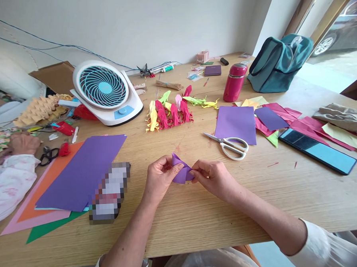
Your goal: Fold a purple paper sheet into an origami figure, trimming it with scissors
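Observation:
A small folded piece of purple paper is held between my two hands just above the table. My left hand pinches its left side, with the thumb lying across the front. At its right corner, my right hand grips the paper between thumb and fingertips. White-handled scissors lie slightly open beyond my right hand, touching a purple sheet. Behind my hands stands a cluster of folded paper figures in red, yellow, green and pink.
Stacked coloured sheets and a blurred phone-like object lie left. A fan, red flask and teal bag stand farther back. A dark phone lies right, near paper scraps. Another person's hand rests far left.

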### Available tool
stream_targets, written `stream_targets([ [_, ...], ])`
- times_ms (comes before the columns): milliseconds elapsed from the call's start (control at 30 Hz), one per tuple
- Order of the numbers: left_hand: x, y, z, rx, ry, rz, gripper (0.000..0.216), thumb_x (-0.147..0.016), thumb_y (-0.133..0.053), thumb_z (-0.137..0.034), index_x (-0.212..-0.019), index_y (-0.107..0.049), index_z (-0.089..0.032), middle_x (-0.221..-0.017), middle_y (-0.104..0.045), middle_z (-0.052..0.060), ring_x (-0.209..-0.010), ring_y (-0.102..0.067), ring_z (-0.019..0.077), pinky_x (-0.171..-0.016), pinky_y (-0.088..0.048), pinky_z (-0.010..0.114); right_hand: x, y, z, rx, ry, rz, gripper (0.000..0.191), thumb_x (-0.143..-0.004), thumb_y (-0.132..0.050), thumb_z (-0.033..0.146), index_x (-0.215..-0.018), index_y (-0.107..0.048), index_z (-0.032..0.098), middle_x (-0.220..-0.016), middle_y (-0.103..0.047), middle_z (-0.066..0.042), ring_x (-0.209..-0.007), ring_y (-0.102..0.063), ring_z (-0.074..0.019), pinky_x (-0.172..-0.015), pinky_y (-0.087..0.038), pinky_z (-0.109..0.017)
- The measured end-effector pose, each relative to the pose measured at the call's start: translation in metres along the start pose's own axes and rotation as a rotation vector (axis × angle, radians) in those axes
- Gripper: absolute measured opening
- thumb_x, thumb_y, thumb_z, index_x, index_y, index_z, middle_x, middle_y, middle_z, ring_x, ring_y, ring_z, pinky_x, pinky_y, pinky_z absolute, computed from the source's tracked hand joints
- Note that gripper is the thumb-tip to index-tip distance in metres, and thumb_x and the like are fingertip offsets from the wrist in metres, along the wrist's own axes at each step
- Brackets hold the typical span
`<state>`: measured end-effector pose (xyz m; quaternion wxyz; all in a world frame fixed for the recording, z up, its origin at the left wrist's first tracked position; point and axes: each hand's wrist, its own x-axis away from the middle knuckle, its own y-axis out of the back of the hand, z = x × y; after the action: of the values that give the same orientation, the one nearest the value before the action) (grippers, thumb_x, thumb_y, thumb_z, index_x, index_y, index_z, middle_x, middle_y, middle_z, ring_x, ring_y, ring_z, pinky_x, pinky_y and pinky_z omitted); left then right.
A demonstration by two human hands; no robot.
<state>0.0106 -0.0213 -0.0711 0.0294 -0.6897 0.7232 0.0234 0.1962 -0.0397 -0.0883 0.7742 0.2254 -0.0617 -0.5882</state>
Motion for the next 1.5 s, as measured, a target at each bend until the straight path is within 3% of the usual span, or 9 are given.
stream_targets([
  [1000, -0.0024, 0.0065, 0.0013, -0.037, -0.091, -0.051, 0.014, -0.075, -0.081, -0.027, -0.070, -0.071, -0.017, -0.068, -0.067, -0.002, -0.066, -0.056, 0.0096, -0.065, -0.045, 0.020, 0.0009, -0.0021, -0.0001, 0.032, -0.042, 0.025, 0.013, -0.090, -0.059, 0.018, -0.078, -0.062, 0.020, -0.068, -0.073, 0.002, -0.059, -0.065, -0.0116, -0.058, -0.045, -0.022],
  [1233, -0.0024, 0.0083, 0.0036, -0.071, -0.097, -0.096, 0.020, -0.076, -0.080, -0.030, -0.068, -0.068, -0.016, -0.067, -0.063, -0.003, -0.064, -0.053, 0.0091, -0.064, -0.043, 0.020, 0.0006, -0.0023, -0.0013, 0.054, -0.031, 0.019, 0.013, -0.090, -0.059, 0.017, -0.077, -0.062, 0.020, -0.068, -0.073, 0.001, -0.059, -0.064, -0.0115, -0.057, -0.044, -0.021],
  [1500, -0.0023, 0.0076, -0.0008, -0.043, -0.099, -0.143, 0.017, -0.073, -0.081, -0.031, -0.070, -0.072, -0.018, -0.070, -0.069, -0.001, -0.066, -0.058, 0.0105, -0.067, -0.047, 0.021, -0.0006, -0.0025, -0.0004, 0.060, -0.045, 0.039, 0.014, -0.090, -0.059, 0.016, -0.078, -0.063, 0.019, -0.068, -0.073, 0.001, -0.059, -0.064, -0.0112, -0.057, -0.043, -0.021],
])
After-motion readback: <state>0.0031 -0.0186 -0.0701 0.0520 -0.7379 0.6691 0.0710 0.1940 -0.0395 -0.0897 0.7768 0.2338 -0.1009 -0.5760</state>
